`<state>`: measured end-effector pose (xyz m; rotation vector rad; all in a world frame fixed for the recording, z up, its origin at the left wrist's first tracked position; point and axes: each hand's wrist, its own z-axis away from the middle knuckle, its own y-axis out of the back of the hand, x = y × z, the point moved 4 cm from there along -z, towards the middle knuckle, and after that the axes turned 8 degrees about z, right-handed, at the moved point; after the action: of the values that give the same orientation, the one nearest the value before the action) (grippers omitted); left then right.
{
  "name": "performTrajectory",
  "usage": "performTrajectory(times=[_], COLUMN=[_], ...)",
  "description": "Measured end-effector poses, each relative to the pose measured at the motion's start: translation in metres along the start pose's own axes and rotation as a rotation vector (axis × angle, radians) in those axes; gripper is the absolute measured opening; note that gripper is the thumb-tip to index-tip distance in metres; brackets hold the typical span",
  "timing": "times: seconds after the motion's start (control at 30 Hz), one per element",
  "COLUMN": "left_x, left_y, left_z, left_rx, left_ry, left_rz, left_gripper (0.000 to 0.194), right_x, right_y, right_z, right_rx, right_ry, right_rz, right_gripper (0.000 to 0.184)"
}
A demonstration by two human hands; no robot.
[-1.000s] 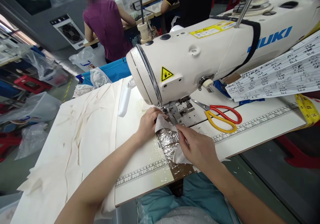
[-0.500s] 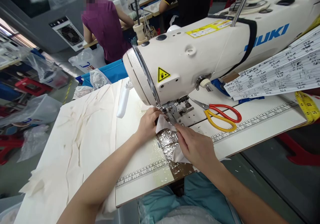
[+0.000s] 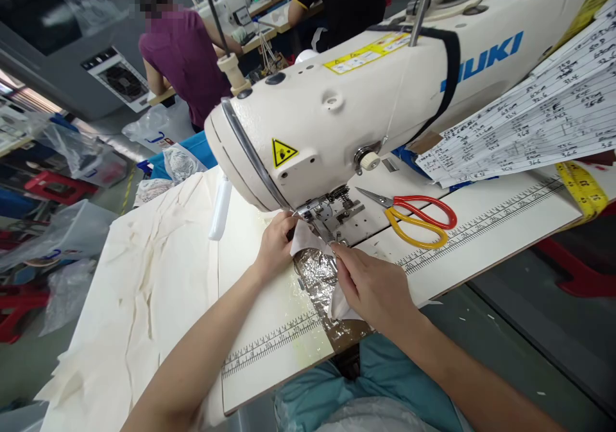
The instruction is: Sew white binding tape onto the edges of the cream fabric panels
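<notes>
My left hand (image 3: 275,244) is closed on a small pale fabric piece (image 3: 304,238), its fingertips close beside the presser foot (image 3: 314,212) of the sewing machine (image 3: 308,111). Just right of the fabric, my right hand (image 3: 373,281) is pinched shut. Pale fabric (image 3: 339,305) hangs out from under its fingers. A slim metal piece (image 3: 323,230) runs from the foot area to these fingertips; whether it is a hand tool or a machine part, I cannot tell. Shiny clear film (image 3: 315,278) covers the table between both hands.
Scissors (image 3: 414,220) with red and yellow handles lie right of the needle area. Handwritten paper sheets (image 3: 524,124) and a yellow tape measure (image 3: 582,191) are further right. Pale fabric layers (image 3: 158,278) cover the left side. Two people sit beyond the machine.
The view has shifted slightly, so the machine appears further left. Both hands keep nearly the same place at the presser foot, with the fabric still between them.
</notes>
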<state>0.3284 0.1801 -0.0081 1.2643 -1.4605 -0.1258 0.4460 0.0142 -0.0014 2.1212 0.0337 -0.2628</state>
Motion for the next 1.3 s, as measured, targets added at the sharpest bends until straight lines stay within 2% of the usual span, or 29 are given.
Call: performTrajectory(times=[0.3,0.67,0.9,1.07,1.3], left_x=[-0.003,-0.001,0.007,0.01,0.008], left_y=[0.0,-0.001,-0.002,-0.004,-0.001], left_z=[0.001,0.001,0.001,-0.001,0.0], left_rx=[0.012,0.019,0.018,0.035,0.098], left_ry=[0.001,-0.021,-0.044,-0.034,-0.022], left_rz=[0.004,-0.006,-0.041,-0.096,0.003], left_gripper=[0.017,0.02,0.021,0.016,0.016], right_x=[0.0,-0.001,-0.002,-0.003,-0.003], right_y=[0.003,0.0,-0.002,-0.002,0.0], right_z=[-0.001,-0.002,-0.002,-0.002,-0.002], right_rx=[0.021,-0.019,-0.072,-0.062,-0.04], right_ry=[0.014,0.026,0.022,0.031,0.024], right_rz=[-0.007,0.022,0.077,0.084,0.033], right_gripper=[0.03,0.03,0.029,0.029,0.028])
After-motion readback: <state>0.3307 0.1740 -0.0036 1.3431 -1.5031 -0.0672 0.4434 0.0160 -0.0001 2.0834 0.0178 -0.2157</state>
